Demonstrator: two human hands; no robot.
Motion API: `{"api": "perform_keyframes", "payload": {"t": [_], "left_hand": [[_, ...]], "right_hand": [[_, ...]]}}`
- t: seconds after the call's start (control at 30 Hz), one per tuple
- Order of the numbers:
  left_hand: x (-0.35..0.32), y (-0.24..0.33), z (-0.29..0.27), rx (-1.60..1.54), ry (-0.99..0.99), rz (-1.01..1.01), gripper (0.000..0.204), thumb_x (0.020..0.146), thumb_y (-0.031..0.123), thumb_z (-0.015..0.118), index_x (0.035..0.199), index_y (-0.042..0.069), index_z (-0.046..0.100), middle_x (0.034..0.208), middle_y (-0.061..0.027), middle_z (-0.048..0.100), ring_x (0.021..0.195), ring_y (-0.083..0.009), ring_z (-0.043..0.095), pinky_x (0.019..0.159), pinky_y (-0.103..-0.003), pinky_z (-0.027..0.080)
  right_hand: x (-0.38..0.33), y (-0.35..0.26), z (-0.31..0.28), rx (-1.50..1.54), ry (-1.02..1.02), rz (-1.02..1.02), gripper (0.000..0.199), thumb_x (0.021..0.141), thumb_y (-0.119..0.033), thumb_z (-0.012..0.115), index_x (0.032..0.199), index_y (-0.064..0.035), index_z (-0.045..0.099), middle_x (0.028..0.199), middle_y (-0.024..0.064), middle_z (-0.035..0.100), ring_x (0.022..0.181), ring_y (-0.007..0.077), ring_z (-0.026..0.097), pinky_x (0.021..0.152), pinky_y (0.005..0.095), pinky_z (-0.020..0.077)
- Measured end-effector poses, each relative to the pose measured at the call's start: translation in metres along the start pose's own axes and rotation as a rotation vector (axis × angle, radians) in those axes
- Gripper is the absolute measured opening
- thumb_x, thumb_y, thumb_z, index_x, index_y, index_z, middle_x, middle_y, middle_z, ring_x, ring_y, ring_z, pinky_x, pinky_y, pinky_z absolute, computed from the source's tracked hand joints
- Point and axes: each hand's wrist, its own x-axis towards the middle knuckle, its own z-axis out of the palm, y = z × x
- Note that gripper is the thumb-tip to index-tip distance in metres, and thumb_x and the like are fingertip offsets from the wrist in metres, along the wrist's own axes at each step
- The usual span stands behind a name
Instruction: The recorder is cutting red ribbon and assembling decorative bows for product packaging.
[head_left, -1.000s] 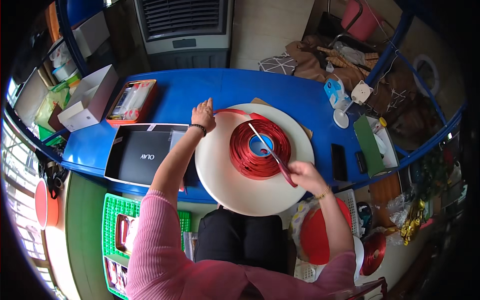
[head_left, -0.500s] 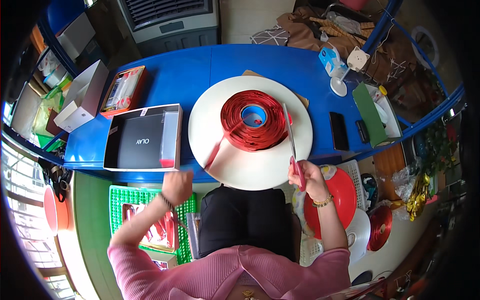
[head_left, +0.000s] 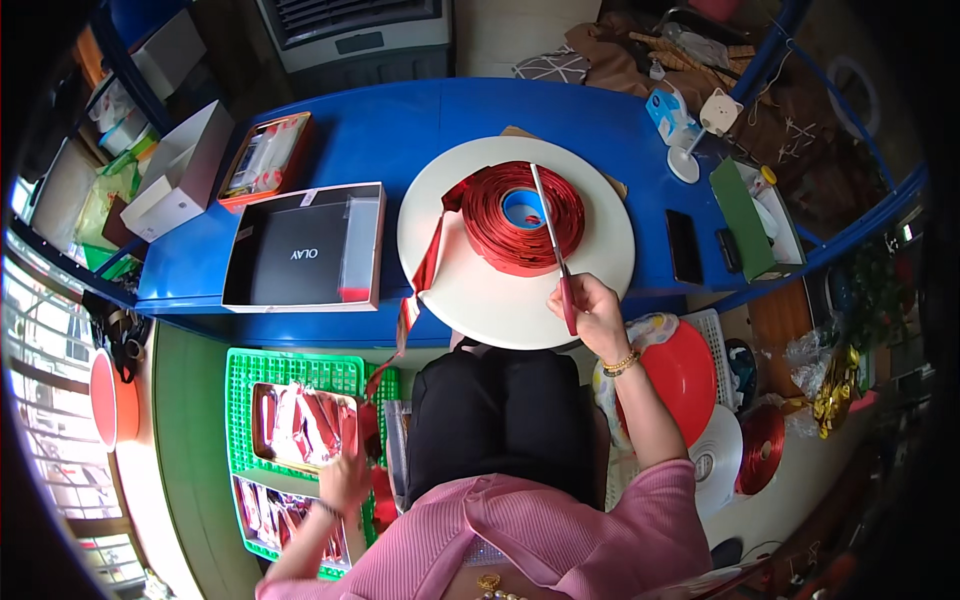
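My right hand (head_left: 592, 315) is closed around the red handle of a pair of scissors (head_left: 547, 215). The long blades point away from me, across a roll of red shiny ribbon (head_left: 480, 235) with a blue core. That roll lies flat on a round white disc (head_left: 470, 305) at the table's near edge. From its left side a loose ribbon tail (head_left: 425, 268) runs over the disc's rim and down beside my lap. Low on the left, my left hand (head_left: 343, 482) is closed, partly blurred, on the ribbon's lower stretch, over a green basket (head_left: 240, 405).
An open box with a black insert (head_left: 290, 262) stands left of the disc. A phone (head_left: 683, 246) and a green-and-white box (head_left: 742, 215) are at the right. Trays of red pieces (head_left: 305, 420) sit in the basket. A red round lid-like object (head_left: 680, 385) lies below right.
My left hand has moved down toward the basket, drawing out the ribbon, which now leaves the roll farther up its left side. The scissors have shifted left, over the roll.
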Motion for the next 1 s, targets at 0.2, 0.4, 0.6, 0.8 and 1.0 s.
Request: {"api": "perform_keyframes", "payload": {"t": [0.2, 0.4, 0.6, 0.8, 1.0], "left_hand": [[0.254, 0.093, -0.151, -0.341, 0.717, 0.285, 0.033, 0.076, 0.011, 0.061, 0.106, 0.0, 0.051, 0.094, -0.0188, 0.054, 0.089, -0.0358, 0.053, 0.076, -0.041, 0.045], [0.422, 0.072, -0.117, -0.47, -0.031, 0.063, 0.035, 0.069, 0.034, 0.063, 0.073, -0.001, 0.066, 0.078, -0.0228, 0.064, 0.074, -0.0367, 0.063, 0.073, -0.041, 0.051], [0.294, 0.072, -0.107, -0.318, 0.45, 0.079, 0.014, 0.071, 0.017, 0.057, 0.067, 0.004, 0.06, 0.067, -0.0179, 0.061, 0.066, -0.0358, 0.061, 0.06, -0.044, 0.049], [0.116, 0.04, -0.036, -0.223, 0.419, -0.028, 0.007, 0.076, 0.01, 0.054, 0.077, 0.006, 0.048, 0.068, -0.0159, 0.057, 0.057, -0.0343, 0.057, 0.049, -0.044, 0.044], [0.022, 0.021, 0.059, -0.233, 0.06, -0.294, 0.01, 0.075, 0.012, 0.055, 0.082, 0.006, 0.052, 0.075, -0.0154, 0.06, 0.069, -0.0341, 0.061, 0.06, -0.044, 0.048]], "right_hand": [[-0.018, -0.002, 0.004, -0.157, -0.017, 0.021, 0.014, 0.078, -0.004, 0.067, 0.085, -0.0018, 0.055, 0.077, -0.0002, 0.061, 0.07, 0.0041, 0.056, 0.064, 0.0189, 0.0459], [-0.039, -0.011, -0.001, -0.158, -0.052, 0.054, 0.016, 0.077, -0.004, 0.069, 0.085, -0.0028, 0.056, 0.077, -0.0026, 0.059, 0.068, 0.0027, 0.053, 0.061, 0.018, 0.0435], [-0.022, -0.007, -0.002, -0.477, 0.111, -0.174, 0.024, 0.074, -0.008, 0.072, 0.09, 0.0004, 0.057, 0.072, 0.0027, 0.062, 0.064, 0.0051, 0.055, 0.06, 0.0212, 0.0455], [0.02, 0.003, 0.036, -0.756, 0.141, -0.388, 0.033, 0.072, -0.012, 0.063, 0.102, -0.0054, 0.05, 0.082, 0.0148, 0.061, 0.071, 0.0354, 0.056, 0.066, 0.0445, 0.0431], [0.058, 0.022, 0.056, -1.03, 0.116, -0.542, 0.038, 0.077, -0.008, 0.058, 0.112, -0.0003, 0.045, 0.097, 0.0183, 0.06, 0.092, 0.0349, 0.055, 0.088, 0.0432, 0.0357]]}}
